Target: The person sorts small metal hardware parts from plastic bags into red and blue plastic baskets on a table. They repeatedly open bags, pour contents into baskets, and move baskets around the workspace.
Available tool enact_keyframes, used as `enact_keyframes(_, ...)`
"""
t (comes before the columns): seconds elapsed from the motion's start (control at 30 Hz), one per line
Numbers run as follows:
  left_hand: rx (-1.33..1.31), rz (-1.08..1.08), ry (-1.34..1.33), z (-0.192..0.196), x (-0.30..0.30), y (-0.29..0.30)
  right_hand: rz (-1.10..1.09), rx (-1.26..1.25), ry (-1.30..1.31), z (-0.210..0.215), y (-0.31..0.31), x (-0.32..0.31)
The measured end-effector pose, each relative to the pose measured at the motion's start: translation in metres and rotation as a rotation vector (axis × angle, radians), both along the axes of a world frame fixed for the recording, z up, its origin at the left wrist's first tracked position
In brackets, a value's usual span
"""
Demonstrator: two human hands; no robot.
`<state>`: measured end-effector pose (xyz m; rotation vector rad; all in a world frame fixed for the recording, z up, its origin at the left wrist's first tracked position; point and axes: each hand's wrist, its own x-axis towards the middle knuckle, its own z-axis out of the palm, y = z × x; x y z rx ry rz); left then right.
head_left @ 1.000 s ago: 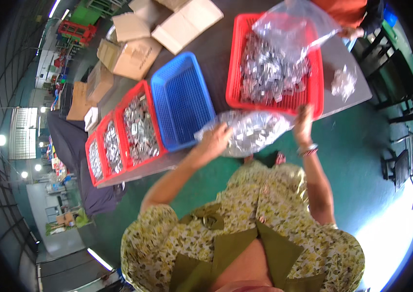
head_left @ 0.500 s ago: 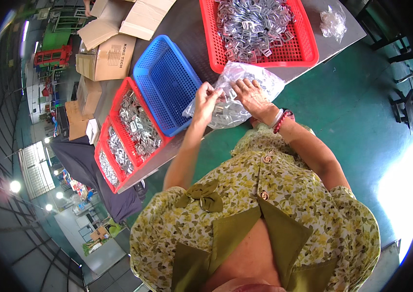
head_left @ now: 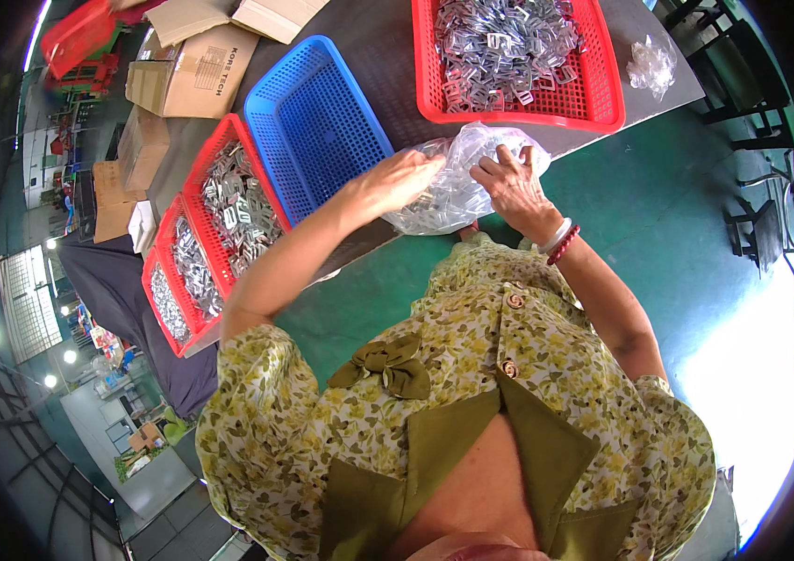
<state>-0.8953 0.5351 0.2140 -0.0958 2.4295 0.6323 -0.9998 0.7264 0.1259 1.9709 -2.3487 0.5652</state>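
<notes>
Grey table carries, largest first: a red basket heaped with metal clips, an empty blue basket, two smaller red baskets of clips at the left. Clear plastic bag of clips sits at the near table edge. Left hand lies flat on the bag, fingers extended. Right hand pinches the film, fingers curled.
</notes>
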Motion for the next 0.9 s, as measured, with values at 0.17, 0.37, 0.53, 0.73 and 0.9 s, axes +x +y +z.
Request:
enact_keyframes(0.17,0.304,-0.141,-0.114,-0.002,-0.027,-0.030,-0.062,0.112,-0.076,0.004,0.013,0.010)
enact_keyframes(0.37,0.514,0.033,-0.263,-0.027,-0.035,-0.068,-0.227,0.032,-0.140,0.024,0.043,0.005)
enact_keyframes(0.53,0.855,0.439,0.009,-0.031,0.002,-0.111,-0.248,0.048,-0.175,0.029,0.057,-0.004)
enact_keyframes(0.73,0.368,0.739,-0.028,0.000,0.035,-0.047,-0.223,-0.089,-0.214,0.020,0.046,-0.010)
enact_keyframes(0.9,0.255,0.907,0.272,-0.054,0.040,0.048,-0.261,-0.152,-0.301,0.026,0.045,-0.004)
